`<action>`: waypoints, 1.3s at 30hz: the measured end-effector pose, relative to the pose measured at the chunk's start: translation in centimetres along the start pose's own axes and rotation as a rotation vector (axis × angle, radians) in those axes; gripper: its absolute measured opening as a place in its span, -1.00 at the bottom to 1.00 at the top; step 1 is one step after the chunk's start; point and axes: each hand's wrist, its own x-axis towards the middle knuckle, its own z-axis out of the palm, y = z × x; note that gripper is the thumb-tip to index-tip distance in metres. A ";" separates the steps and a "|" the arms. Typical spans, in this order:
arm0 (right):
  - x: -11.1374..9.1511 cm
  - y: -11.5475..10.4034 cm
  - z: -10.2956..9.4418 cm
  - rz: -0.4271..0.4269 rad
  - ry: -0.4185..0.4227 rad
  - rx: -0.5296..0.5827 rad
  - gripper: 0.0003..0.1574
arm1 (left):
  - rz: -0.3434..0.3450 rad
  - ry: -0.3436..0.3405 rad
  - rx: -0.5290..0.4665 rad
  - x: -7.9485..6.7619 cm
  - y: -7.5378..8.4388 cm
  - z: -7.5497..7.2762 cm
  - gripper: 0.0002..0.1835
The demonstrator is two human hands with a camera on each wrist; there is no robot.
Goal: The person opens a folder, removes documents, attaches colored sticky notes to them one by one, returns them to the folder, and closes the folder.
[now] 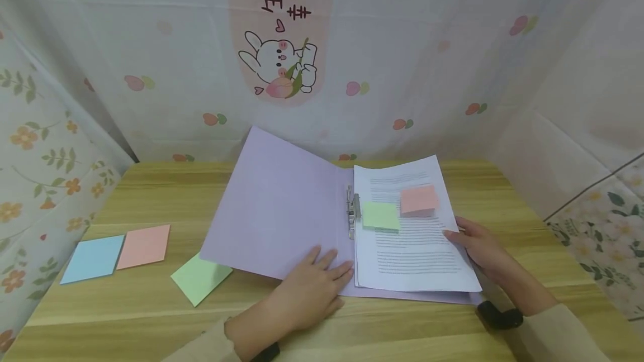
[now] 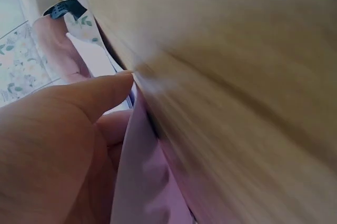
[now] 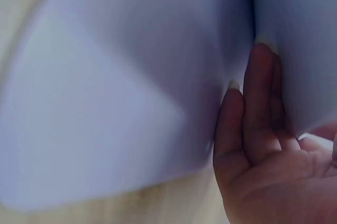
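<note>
A lavender ring binder (image 1: 282, 205) lies spread on the table, its cover slanting up on the left. Printed sheets (image 1: 417, 264) sit over its right side, beside the metal clip (image 1: 351, 214). On the top sheet are a green sticky note pad (image 1: 380, 215) and a pink one (image 1: 419, 200). My left hand (image 1: 314, 289) rests with spread fingers on the binder's lower edge near the spine. At the sheets' right edge, my right hand (image 1: 480, 247) pinches the paper, thumb on top. In the right wrist view its fingers (image 3: 258, 103) reach beneath the sheets, above the binder's inside.
To the left lie a blue sticky note pad (image 1: 93, 258), a pink pad (image 1: 143, 246) and a green pad (image 1: 200, 279), the last partly under the binder's corner. Patterned cloth (image 1: 382, 49) hangs behind the wooden table (image 1: 166, 197) and along both sides.
</note>
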 end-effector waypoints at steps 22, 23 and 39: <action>-2.3 -2.0 4.1 -0.365 0.148 -0.791 0.12 | 0.016 -0.056 -0.052 0.1 -1.0 -0.6 -0.44; -2.8 -2.0 4.8 -0.386 0.125 -0.788 0.08 | 0.018 -0.064 -0.065 0.2 -1.1 -0.8 -0.44; -3.8 -1.5 6.3 -0.437 -0.032 -0.728 -0.07 | 0.056 -0.232 -0.130 0.6 -2.2 -2.8 -0.48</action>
